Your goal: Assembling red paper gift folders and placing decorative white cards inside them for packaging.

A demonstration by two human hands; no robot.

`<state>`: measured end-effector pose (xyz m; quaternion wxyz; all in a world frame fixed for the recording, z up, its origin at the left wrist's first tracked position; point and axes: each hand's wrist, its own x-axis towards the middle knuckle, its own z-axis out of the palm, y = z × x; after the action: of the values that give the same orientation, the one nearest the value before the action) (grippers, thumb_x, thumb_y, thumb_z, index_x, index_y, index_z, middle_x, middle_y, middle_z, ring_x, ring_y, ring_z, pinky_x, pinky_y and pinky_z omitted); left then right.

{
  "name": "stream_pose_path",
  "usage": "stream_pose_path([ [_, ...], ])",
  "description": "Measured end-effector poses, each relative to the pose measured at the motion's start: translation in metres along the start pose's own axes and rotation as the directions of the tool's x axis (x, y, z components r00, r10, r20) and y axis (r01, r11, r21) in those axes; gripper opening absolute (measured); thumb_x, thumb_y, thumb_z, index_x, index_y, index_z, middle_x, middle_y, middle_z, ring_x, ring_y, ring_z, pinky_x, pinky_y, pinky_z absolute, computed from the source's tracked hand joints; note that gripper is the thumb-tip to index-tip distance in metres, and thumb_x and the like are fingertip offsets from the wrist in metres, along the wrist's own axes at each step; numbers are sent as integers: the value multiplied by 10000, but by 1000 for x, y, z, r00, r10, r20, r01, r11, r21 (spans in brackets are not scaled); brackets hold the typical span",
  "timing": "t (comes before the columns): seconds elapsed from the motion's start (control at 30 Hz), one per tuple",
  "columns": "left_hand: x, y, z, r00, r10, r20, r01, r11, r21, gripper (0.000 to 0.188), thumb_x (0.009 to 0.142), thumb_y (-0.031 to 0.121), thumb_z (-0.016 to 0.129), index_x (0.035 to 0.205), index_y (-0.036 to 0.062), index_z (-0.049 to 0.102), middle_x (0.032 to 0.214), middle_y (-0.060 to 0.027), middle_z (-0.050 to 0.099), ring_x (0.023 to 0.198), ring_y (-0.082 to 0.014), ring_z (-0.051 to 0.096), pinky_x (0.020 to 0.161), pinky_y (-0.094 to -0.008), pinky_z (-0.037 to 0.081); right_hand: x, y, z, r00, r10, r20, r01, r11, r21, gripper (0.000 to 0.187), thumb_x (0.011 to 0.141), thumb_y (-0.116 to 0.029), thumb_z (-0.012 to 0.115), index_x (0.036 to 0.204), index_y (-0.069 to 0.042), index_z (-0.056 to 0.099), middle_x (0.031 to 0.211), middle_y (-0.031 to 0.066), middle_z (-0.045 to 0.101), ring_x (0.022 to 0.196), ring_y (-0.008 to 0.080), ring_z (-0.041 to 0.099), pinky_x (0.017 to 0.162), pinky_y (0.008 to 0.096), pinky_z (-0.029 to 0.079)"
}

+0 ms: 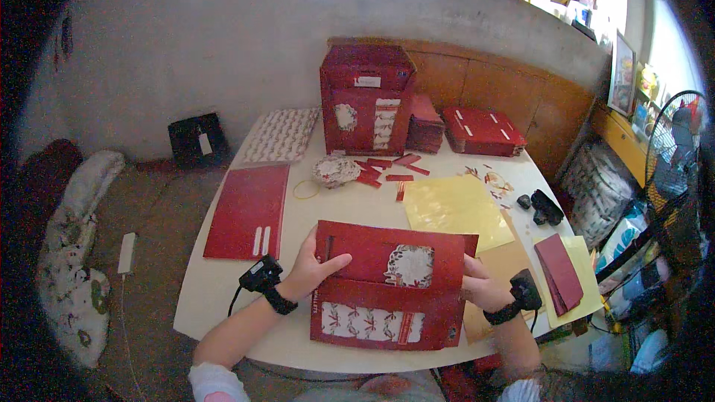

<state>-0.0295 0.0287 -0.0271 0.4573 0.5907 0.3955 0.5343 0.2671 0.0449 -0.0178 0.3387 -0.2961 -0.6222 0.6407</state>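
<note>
Folder [380, 292] is held over the near side of the table [212, 283]: left hand [309, 272] clamped on its left edge, right hand [488, 290] on its right. Step in hand is judged to be two-handed positioning; the next move calls for even support. Box [363, 103] stands upright behind; contents of both cannot be made out.

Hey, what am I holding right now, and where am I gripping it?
A red folder: your left hand holds its left edge, your right hand its right edge.
</note>
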Motion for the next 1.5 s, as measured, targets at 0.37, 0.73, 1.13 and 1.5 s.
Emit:
stream_pose_path([
  [0.37, -2, 0, 2, 999, 34, 8, -34, 997, -63, 577, 743, 59, 620, 1220, 6, 299, 1157, -97, 445, 1069, -164, 450, 906, -309, 380, 2, 16, -6, 995, 69, 73, -94, 888, 451, 542, 758, -38, 461, 1278, -35, 307, 1254, 86, 419, 1119, 214, 439, 928, 362, 362],
  [0.73, -5, 2, 3, 996, 85, 6, -85, 995, -57, 576, 746, 63, 615, 1220, 14, 290, 1149, -96, 446, 1061, -161, 454, 902, -306, 383, 0, 29, -10, 993, 90, 79, -116, 887, 447, 544, 744, 37, 471, 1263, -52, 335, 1224, 77, 449, 1087, 213, 467, 896, 358, 396],
  [1.13, -4, -5, 1, 996, 82, 35, -78, 992, -101, 582, 772, 53, 585, 1244, 2, 248, 1170, -104, 430, 1074, -154, 435, 920, -297, 355, 3, 26, -13, 982, 134, 131, -163, 957, 240, 499, 794, -69, 541, 1255, -75, 353, 1221, 43, 448, 1078, 178, 459, 869, 355, 408],
  [1.5, -1, -4, -1, 992, 60, 107, -59, 998, -15, 624, 792, 94, 584, 1274, -14, 203, 1198, -106, 409, 1099, -154, 411, 927, -292, 342, 2, 34, -24, 990, 96, 105, -107, 989, 105, 471, 803, -72, 504, 1249, -46, 354, 1245, 56, 423, 1133, 177, 401, 919, 339, 354],
])
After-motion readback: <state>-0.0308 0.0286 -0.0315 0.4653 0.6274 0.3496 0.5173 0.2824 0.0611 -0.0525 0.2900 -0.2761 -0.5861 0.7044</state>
